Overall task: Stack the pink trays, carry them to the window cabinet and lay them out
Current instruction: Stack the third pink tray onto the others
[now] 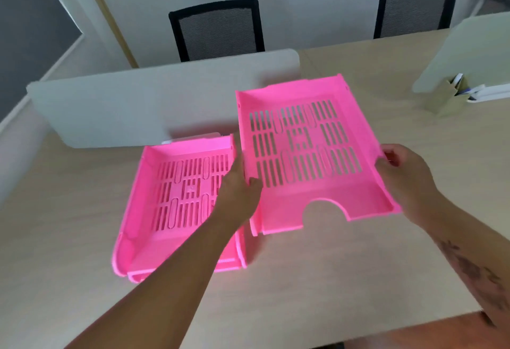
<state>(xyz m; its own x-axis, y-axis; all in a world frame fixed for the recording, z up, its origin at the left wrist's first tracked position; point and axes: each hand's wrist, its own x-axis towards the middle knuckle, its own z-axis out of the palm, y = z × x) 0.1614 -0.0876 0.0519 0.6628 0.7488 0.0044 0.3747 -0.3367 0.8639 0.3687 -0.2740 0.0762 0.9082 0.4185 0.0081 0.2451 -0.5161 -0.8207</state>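
Two hands gripped one slotted pink tray (pixel 309 153) above the wooden desk (pixel 317 274) — left hand (pixel 240 188) on its left wall, right hand (pixel 405 183) on its right. Stacked pink trays (pixel 176 205) lay on the desk just left, before a white divider panel (pixel 138 108).

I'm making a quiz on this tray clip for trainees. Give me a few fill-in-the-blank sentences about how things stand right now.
1. The raised tray is held by ____ hands, the left hand and the right hand, one at each side.
2. The trays on the table lie to the ____ of the raised tray.
3. Behind the divider stand ____ black chairs.
4. The half-round notch in the raised tray's edge faces ____ the person.

Missing words: two; left; two; toward
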